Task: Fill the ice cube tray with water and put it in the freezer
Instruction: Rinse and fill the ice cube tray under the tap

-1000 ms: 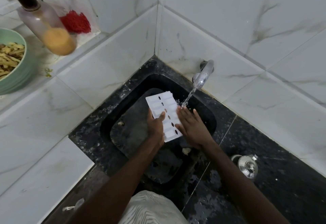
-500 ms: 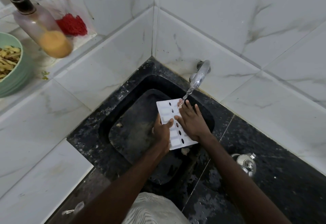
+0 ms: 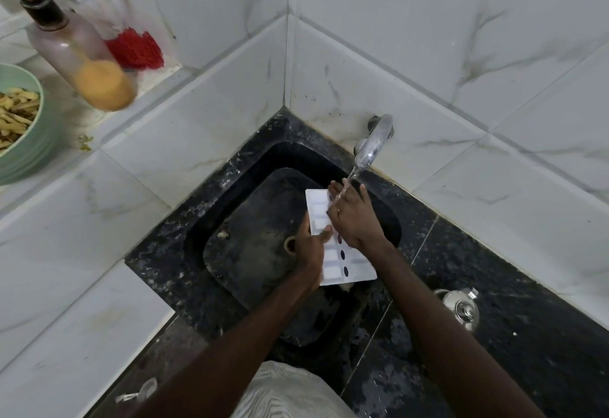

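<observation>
text: none legible | labels: none | brands: none | numbers: none

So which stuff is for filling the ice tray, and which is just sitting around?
For the job: ice cube tray, running tap, sink, left hand gripping the tray, right hand on it.
Just lying about: pump bottle, green bowl, red bundle, steel lid.

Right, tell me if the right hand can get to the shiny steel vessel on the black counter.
Probably yes: the right hand rests on the white plastic ice cube tray, which the left hand grips, and only black counter separates it from the steel vessel.
</observation>
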A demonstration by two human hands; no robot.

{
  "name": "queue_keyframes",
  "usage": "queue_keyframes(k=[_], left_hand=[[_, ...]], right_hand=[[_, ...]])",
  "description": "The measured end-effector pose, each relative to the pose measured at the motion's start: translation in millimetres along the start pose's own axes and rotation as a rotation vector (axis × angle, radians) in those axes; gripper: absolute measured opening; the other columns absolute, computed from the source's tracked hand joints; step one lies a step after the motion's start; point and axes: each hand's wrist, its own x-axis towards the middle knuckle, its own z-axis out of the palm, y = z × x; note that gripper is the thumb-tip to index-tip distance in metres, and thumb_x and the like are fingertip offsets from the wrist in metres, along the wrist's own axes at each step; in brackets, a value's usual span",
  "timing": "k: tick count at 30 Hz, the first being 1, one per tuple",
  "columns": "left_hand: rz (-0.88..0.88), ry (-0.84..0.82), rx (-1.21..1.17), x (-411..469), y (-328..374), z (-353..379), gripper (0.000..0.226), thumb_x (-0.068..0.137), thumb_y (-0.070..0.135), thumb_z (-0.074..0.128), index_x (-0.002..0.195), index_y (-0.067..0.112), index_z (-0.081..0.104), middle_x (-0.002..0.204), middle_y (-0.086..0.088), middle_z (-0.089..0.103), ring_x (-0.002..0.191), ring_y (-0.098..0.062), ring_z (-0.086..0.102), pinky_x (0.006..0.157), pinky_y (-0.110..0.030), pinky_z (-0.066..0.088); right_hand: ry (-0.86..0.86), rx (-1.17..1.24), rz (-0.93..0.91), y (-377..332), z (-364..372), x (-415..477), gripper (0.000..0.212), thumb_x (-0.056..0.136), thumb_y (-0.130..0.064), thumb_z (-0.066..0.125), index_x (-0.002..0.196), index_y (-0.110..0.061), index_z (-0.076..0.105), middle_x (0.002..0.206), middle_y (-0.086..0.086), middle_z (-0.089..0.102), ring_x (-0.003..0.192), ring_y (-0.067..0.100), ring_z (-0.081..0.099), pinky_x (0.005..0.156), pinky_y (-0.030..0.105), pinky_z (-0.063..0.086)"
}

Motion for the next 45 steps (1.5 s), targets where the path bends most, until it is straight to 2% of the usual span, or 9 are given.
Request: queue_keyframes(k=[8, 13, 17, 21, 24, 29, 33, 41, 45], left_hand=[[0.04, 0.024, 0.004, 22.2, 7.4, -7.2, 0.045, 0.101, 0.011, 0.057, 0.145, 0.018, 0.052, 0.128, -0.01, 0.07, 0.113, -0.033, 0.069, 0.095, -0.057, 0.057], [0.012, -0.02, 0.018, 8.3, 8.7, 10.9, 0.041, 0.102, 0.007, 0.057, 0.142, 0.012, 0.055, 0.125, -0.014, 0.07, 0.104, -0.03, 0.071, 0.081, -0.036, 0.063], [-0.009, 0.013, -0.065, 19.9, 7.5, 6.7, 0.042, 0.1, 0.003, 0.055, 0.141, 0.015, 0.058, 0.12, -0.013, 0.073, 0.106, -0.036, 0.072, 0.089, -0.052, 0.06], [-0.019, 0.09, -0.119, 33.0, 9.8, -7.6, 0.047, 0.099, -0.001, 0.053, 0.142, 0.017, 0.057, 0.125, -0.01, 0.072, 0.112, -0.034, 0.07, 0.099, -0.058, 0.055], [-0.028, 0.066, -0.121, 28.9, 8.7, -8.9, 0.046, 0.1, 0.002, 0.054, 0.142, 0.02, 0.057, 0.123, -0.011, 0.073, 0.108, -0.035, 0.071, 0.092, -0.056, 0.059], [-0.012, 0.017, -0.124, 18.2, 4.7, 9.9, 0.04, 0.099, -0.002, 0.055, 0.136, 0.011, 0.06, 0.114, -0.012, 0.073, 0.092, -0.027, 0.073, 0.069, -0.032, 0.062], [-0.026, 0.089, -0.229, 33.0, 10.3, 5.0, 0.044, 0.097, -0.001, 0.056, 0.138, 0.013, 0.06, 0.126, -0.015, 0.071, 0.116, -0.038, 0.067, 0.1, -0.056, 0.054], [-0.128, 0.189, -0.335, 39.0, 6.1, -17.1, 0.046, 0.101, 0.007, 0.056, 0.145, 0.019, 0.051, 0.128, -0.014, 0.07, 0.106, -0.036, 0.072, 0.087, -0.056, 0.06], [-0.129, 0.137, -0.326, 28.4, 5.6, -0.4, 0.041, 0.096, 0.008, 0.062, 0.136, 0.018, 0.059, 0.122, -0.015, 0.072, 0.107, -0.038, 0.072, 0.092, -0.058, 0.058]], right_hand=[[0.009, -0.046, -0.088, 0.2, -6.9, 0.1, 0.059, 0.106, -0.041, 0.026, 0.16, -0.017, 0.034, 0.165, -0.003, 0.037, 0.158, 0.021, 0.016, 0.129, 0.053, 0.003], [0.018, -0.114, 0.026, 6.4, -17.6, 11.6, 0.065, 0.103, -0.043, 0.02, 0.161, -0.016, 0.03, 0.17, 0.001, 0.025, 0.159, 0.027, 0.011, 0.126, 0.06, 0.003], [-0.022, -0.185, -0.075, 0.1, -12.1, -1.4, 0.053, 0.107, -0.037, 0.038, 0.155, -0.016, 0.042, 0.17, 0.006, 0.024, 0.157, 0.036, 0.013, 0.124, 0.065, 0.007], [-0.081, -0.025, -0.099, -11.0, 2.5, -24.2, 0.069, 0.1, -0.047, 0.014, 0.161, -0.019, 0.033, 0.169, -0.004, 0.027, 0.159, 0.022, 0.011, 0.127, 0.056, -0.001], [-0.006, 0.023, -0.083, -3.8, -2.1, -20.9, 0.067, 0.101, -0.047, 0.015, 0.152, -0.02, 0.048, 0.163, -0.006, 0.04, 0.156, 0.02, 0.02, 0.127, 0.056, 0.002], [-0.001, -0.088, -0.029, 4.6, -7.6, -3.7, 0.061, 0.106, -0.043, 0.022, 0.159, -0.016, 0.035, 0.169, -0.001, 0.027, 0.158, 0.028, 0.011, 0.124, 0.063, 0.01], [-0.03, -0.002, -0.025, -8.3, 1.1, -17.4, 0.068, 0.101, -0.048, 0.015, 0.16, -0.02, 0.034, 0.173, -0.001, 0.013, 0.159, 0.026, 0.003, 0.125, 0.063, 0.006], [-0.002, 0.173, -0.092, 10.7, 16.6, -59.5, 0.058, 0.102, -0.051, 0.023, 0.138, -0.031, 0.064, 0.171, 0.0, 0.021, 0.157, 0.023, 0.016, 0.124, 0.059, 0.013], [0.069, 0.133, -0.02, 8.7, 11.6, -42.3, 0.06, 0.106, -0.056, 0.019, 0.151, -0.032, 0.051, 0.171, 0.006, 0.018, 0.158, 0.026, 0.014, 0.125, 0.054, 0.014]])
